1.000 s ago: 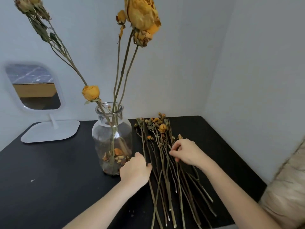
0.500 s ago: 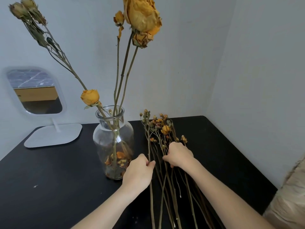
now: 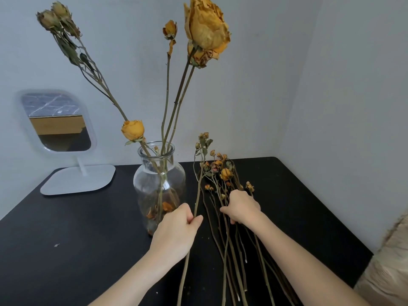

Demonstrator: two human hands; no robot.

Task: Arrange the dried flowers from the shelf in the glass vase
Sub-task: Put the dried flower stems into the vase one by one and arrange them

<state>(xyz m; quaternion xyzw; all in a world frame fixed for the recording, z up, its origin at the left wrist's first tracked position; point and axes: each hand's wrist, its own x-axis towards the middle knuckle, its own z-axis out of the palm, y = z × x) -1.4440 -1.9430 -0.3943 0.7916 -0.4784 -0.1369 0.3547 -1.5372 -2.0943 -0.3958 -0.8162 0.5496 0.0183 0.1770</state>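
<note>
A clear glass vase (image 3: 159,184) stands on the black tabletop (image 3: 88,239) and holds several tall dried yellow roses (image 3: 206,29). To its right lies a pile of dried flower stems (image 3: 227,250) with small orange buds at the far end. My left hand (image 3: 176,230) grips one long thin stem (image 3: 198,193), whose bud end is raised off the table beside the vase. My right hand (image 3: 241,207) rests on the pile, its fingers curled over several stems.
A white-framed standing mirror (image 3: 58,122) with a flat base sits at the back left of the tabletop. Pale walls close in behind and on the right. A beige fabric thing (image 3: 388,266) shows at the lower right edge.
My left hand took hold of one stem and raised its bud end off the pile. My right hand moved a little nearer and settled over the remaining stems.
</note>
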